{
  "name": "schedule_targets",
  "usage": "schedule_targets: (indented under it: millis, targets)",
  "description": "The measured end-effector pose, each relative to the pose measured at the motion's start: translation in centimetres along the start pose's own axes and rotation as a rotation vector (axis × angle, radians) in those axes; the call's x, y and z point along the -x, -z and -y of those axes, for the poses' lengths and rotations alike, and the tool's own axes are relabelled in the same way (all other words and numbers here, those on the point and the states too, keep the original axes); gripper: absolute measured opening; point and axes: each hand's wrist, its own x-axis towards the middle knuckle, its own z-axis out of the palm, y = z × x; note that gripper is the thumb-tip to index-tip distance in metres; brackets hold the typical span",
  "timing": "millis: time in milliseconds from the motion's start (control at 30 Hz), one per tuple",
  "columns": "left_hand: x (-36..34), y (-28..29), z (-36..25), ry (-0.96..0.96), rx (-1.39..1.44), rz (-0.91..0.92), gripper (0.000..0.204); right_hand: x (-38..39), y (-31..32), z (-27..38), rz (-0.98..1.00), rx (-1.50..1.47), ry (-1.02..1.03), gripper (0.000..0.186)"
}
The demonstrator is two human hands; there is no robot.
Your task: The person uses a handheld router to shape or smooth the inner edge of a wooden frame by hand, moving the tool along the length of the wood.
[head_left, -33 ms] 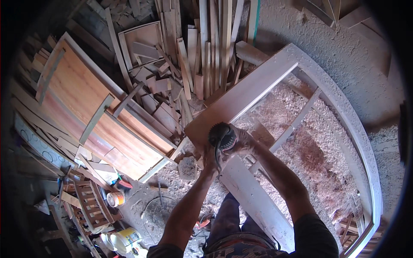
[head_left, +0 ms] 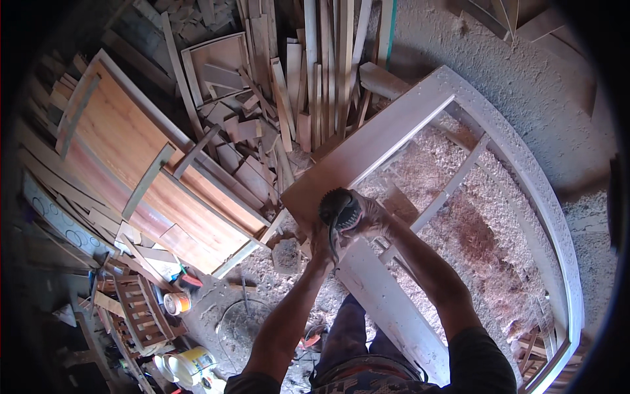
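Both my hands are closed round a dark corded power tool (head_left: 340,209) with a round, vented top; its exact kind is hard to make out. My left hand (head_left: 321,241) grips its near-left side, where the cord (head_left: 335,246) hangs down. From the right, my right hand (head_left: 373,220) wraps the tool body. Underneath is the corner of a large wooden frame (head_left: 377,146), where the far-left board meets the near board (head_left: 387,299). The tool's base and the contact with the wood are hidden by my hands.
Sawdust and shavings (head_left: 459,243) fill the frame's opening, crossed by a slat (head_left: 453,184). An orange-brown wood panel (head_left: 157,190) leans at the left. Offcuts and upright boards (head_left: 328,72) crowd the back. White buckets (head_left: 190,366) and a slatted wooden piece (head_left: 141,312) stand at lower left.
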Motion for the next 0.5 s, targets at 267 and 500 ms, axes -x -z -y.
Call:
schedule_targets:
  millis: [267,500]
  targets:
    - [3.3,-1.9,-5.1,-0.022,0.055,-0.035,0.08,5.0,0.7,0.2,0.024,-0.021,0.025,0.097]
    - [4.2,-0.7,-5.4,-0.141,-0.024,-0.088,0.079,4.9,0.7,2.3,0.056,-0.045,0.016,0.098]
